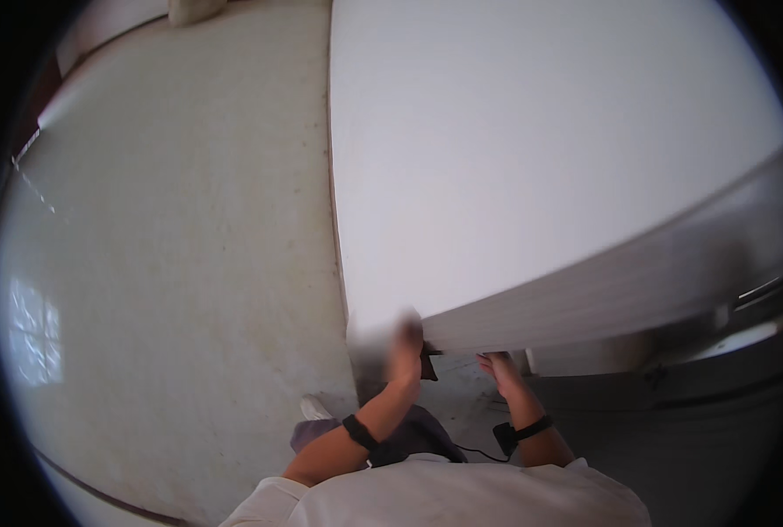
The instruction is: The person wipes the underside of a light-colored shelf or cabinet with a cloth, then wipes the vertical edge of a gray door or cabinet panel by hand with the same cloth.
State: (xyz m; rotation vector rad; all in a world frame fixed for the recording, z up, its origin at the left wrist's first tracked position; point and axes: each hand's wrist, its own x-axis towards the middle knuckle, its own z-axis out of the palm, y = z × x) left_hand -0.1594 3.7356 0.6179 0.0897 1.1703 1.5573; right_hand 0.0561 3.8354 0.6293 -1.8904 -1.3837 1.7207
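A large white surface [530,165], perhaps a padded slab or mattress, fills the upper right, with a pale side face [530,316] towards me. My left hand [409,336] lies at its near left corner, and a blur hides the fingers. A small dark piece [428,367] hangs beside that hand. Under the lower edge of the side face is my right hand [497,365]; its fingertips are partly hidden there, so its hold cannot be made out. Both forearms wear black straps, the right one with a small black device [505,438] and a cable.
Pale, glossy floor [187,230] stretches along the left of the white surface. A beige object [196,10] stands at the top left. Dark, blurred furniture or equipment [714,388] lies at the right. One white shoe [314,408] shows below.
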